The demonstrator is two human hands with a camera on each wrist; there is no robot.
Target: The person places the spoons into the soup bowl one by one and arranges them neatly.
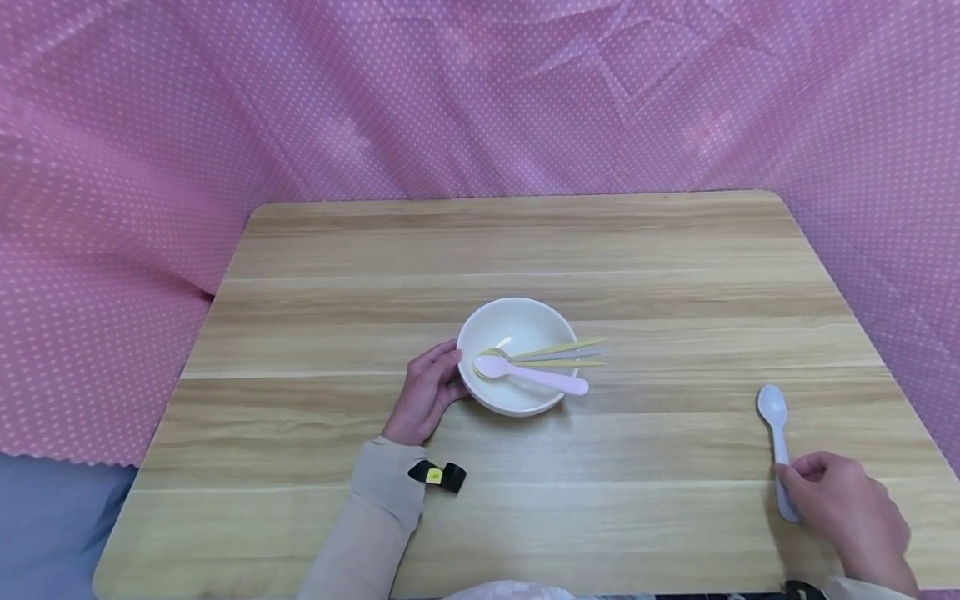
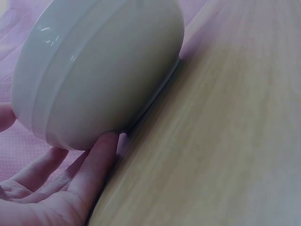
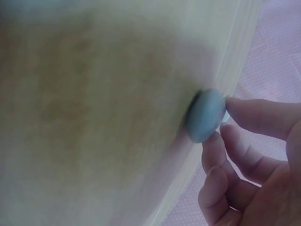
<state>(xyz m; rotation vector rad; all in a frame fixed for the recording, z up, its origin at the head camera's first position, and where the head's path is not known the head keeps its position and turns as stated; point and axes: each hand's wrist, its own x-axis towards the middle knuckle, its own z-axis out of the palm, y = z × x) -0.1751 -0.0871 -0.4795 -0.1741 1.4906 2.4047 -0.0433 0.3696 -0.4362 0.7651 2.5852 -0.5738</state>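
Note:
A white bowl (image 1: 517,400) stands mid-table in the head view. My left hand (image 1: 426,392) holds its left side, with the thumb by the rim and other fingers against the lower wall; the left wrist view shows those fingers (image 2: 96,165) touching the bowl. A pale pink spoon (image 1: 536,377) lies across the bowl, its handle over the right rim. Beside it several yellow and grey handles (image 1: 562,354) stick out. Far to the right, my right hand (image 1: 851,508) pinches the handle of a pale bluish spoon (image 1: 772,408). Its rounded handle end (image 3: 207,115) faces the right wrist camera.
The wooden table (image 1: 337,308) has rounded corners. Pink dotted cloth (image 1: 480,108) hangs behind and along both sides. Blue fabric (image 1: 56,525) shows at the lower left, and a black strap (image 1: 442,475) sits on the left sleeve.

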